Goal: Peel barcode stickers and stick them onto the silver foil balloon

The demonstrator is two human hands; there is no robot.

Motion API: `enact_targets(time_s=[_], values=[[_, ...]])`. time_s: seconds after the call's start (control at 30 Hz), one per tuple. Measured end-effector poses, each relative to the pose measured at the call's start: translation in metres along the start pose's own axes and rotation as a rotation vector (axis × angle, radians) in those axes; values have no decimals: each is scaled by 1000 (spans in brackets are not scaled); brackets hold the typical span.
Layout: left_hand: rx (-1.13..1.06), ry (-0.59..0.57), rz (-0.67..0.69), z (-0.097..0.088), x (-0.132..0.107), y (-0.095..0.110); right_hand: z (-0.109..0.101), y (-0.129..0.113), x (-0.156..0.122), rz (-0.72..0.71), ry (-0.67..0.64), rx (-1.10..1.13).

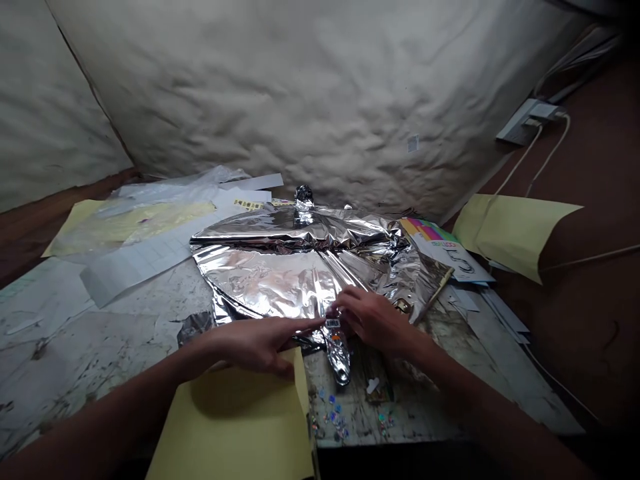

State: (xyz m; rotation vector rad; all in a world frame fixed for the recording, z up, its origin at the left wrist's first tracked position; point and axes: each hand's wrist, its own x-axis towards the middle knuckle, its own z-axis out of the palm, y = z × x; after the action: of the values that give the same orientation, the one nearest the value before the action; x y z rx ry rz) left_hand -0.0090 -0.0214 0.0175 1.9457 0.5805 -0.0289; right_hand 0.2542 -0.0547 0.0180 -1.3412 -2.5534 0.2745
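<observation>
A crumpled silver foil balloon (260, 280) lies flat across the table. Its narrow tab (337, 357) points toward me and carries a small white barcode label (333, 323) with an orange mark below it. My left hand (255, 343) reaches in with its index finger stretched to the label's left edge; its thumb is by the top edge of a yellow sheet-covered piece (235, 427). On the other side, my right hand (375, 320) has its fingers bent and closed on the foil just beside the label. Its thumb is mostly hidden.
Clear plastic film (185, 183) and white paper strips (135, 263) lie at left. A colourful printed packet (450, 253) and a yellow sheet (515, 230) are at right, below a power outlet (533, 117). Shiny confetti bits (335, 417) dot the worn table's front edge.
</observation>
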Motion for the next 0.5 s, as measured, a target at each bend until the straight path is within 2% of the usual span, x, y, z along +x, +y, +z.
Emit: enact_targets(time_s=[0.07, 0.17, 0.37, 0.43, 0.5], values=[[6, 10, 11, 3, 4, -1, 1, 1, -13, -114, -30, 24], [37, 18, 18, 6, 8, -3, 2, 3, -27, -209, 7, 30], [-33, -52, 30, 1, 2, -1, 12, 13, -29, -374, 96, -7], [-42, -71, 43, -3, -2, 3, 14, 17, -25, -361, 120, 54], [-55, -72, 38, -6, -6, 7, 13, 20, -18, -284, 160, 167]])
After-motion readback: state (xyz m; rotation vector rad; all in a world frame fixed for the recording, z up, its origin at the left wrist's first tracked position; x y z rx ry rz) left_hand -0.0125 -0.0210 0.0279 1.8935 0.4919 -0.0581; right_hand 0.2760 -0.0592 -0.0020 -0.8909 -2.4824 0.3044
